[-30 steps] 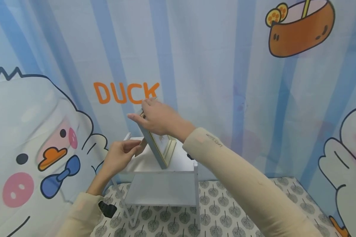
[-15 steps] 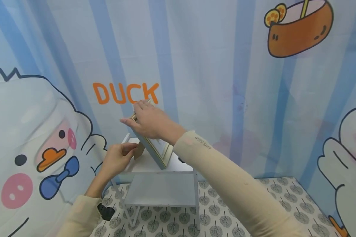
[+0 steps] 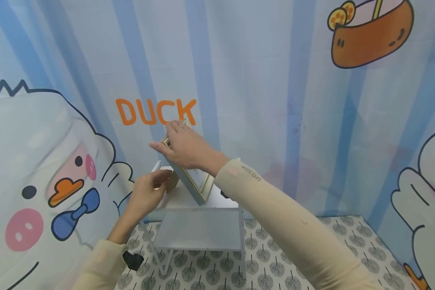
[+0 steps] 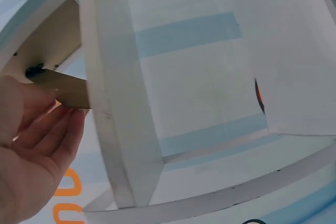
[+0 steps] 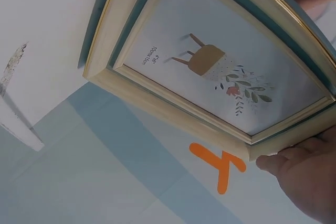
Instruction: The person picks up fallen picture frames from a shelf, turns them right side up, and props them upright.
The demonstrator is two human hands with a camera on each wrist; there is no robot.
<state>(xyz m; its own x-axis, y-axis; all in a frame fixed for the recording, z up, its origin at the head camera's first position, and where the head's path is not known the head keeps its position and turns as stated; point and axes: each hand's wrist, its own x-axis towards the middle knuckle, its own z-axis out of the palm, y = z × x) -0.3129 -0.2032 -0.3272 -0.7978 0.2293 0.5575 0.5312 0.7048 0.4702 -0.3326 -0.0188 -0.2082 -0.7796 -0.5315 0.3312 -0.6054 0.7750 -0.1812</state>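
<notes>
A picture frame (image 3: pixel 189 182) with blue-grey sides and cream and gold moulding leans back on a small white table (image 3: pixel 168 203). Its fold-out back stand (image 4: pixel 68 88) sticks out on the left. My left hand (image 3: pixel 146 193) is at this stand, fingers and thumb around its edge in the left wrist view. Over the top of the frame lies my right hand (image 3: pixel 190 147), holding the upper edge with the thumb pointing left. In the right wrist view the framed print (image 5: pixel 210 61) shows a chair and flowers, and part of the right hand is cut off.
Under the tabletop the table has a lower shelf (image 3: pixel 199 231). A striped curtain (image 3: pixel 246 80) with cartoon figures hangs close behind and on both sides. The floor covering (image 3: pixel 264 253) has a tree pattern.
The frame's top has tipped to the left, with my right hand moving along on it. My left hand has stayed at the stand. Over the last half second little differs.
</notes>
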